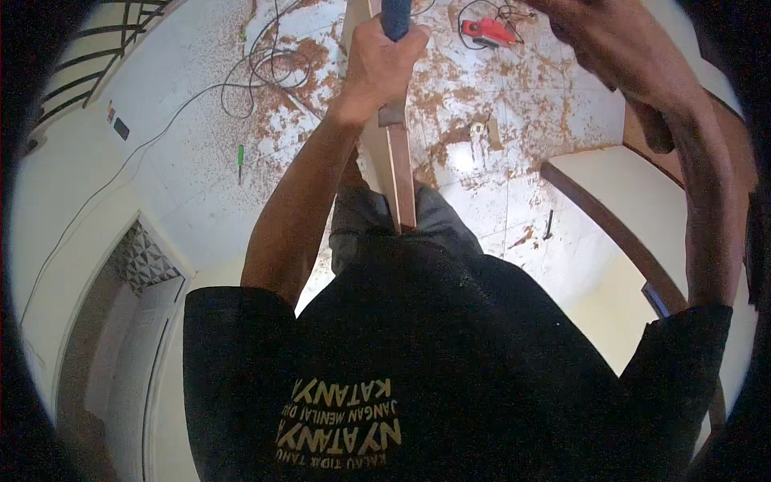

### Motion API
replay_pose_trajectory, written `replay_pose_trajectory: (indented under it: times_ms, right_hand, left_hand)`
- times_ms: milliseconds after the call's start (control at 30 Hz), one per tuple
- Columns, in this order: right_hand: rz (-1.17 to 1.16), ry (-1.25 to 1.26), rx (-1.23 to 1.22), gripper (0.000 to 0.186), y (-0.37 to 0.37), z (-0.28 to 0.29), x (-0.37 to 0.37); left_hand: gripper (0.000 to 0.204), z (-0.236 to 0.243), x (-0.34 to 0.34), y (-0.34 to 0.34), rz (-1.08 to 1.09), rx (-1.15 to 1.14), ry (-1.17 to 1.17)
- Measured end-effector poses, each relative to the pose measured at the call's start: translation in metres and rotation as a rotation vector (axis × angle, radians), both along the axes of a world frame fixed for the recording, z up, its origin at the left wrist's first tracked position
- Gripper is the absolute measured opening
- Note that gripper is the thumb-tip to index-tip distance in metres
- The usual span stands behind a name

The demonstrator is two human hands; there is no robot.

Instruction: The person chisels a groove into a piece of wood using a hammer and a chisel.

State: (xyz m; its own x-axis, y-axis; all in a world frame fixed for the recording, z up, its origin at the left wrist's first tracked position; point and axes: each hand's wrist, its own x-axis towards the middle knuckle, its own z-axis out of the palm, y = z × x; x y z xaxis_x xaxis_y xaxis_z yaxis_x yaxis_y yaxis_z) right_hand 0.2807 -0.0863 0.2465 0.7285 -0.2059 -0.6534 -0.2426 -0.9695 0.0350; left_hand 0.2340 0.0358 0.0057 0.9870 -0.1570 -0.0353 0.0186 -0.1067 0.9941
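Observation:
My left hand [384, 63] is closed around the dark blue handle [395, 18] of a chisel, whose flat grey blade [392, 114] shows below the fist. The blade meets the narrow edge of a wooden board [404, 173] held upright between my legs. At the upper right, my right hand [590, 36] is raised with its fingers curled. A dark, round-ended handle [657, 132] sticks out below that wrist; the rest of this tool is hidden or out of the picture.
Wood shavings litter the tiled floor [181, 136]. A red power planer [488, 32] lies at the far right, its black cord [273, 68] coiled at the left. A green-handled screwdriver [240, 163] and a phone [121, 128] lie left; a pale bench-like panel [622, 193] stands right.

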Motion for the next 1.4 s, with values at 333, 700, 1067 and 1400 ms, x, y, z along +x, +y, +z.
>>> replay_pose_trajectory:
  times_ms: [333,700,1067,1400]
  right_hand:
    - [0.033,-0.141,0.177,0.033,-0.011,-0.011,0.03]
    - [-0.082,-0.294,0.433,0.033,-0.019,-0.025,0.047]
    - [0.179,0.052,0.206,0.027,-0.005,-0.023,0.055]
    - [-0.404,-0.31,0.397,0.034,-0.063,-0.033,-0.013]
  left_hand:
    - [0.031,-0.011,0.007,-0.004,0.013,-0.104,0.201]
    - [0.028,-0.031,0.022,-0.019,-0.063,-0.286,0.375]
    - [0.03,-0.019,0.02,0.001,-0.086,-0.05,0.417]
    - [0.027,0.033,-0.052,0.083,-0.225,-0.18,0.487]
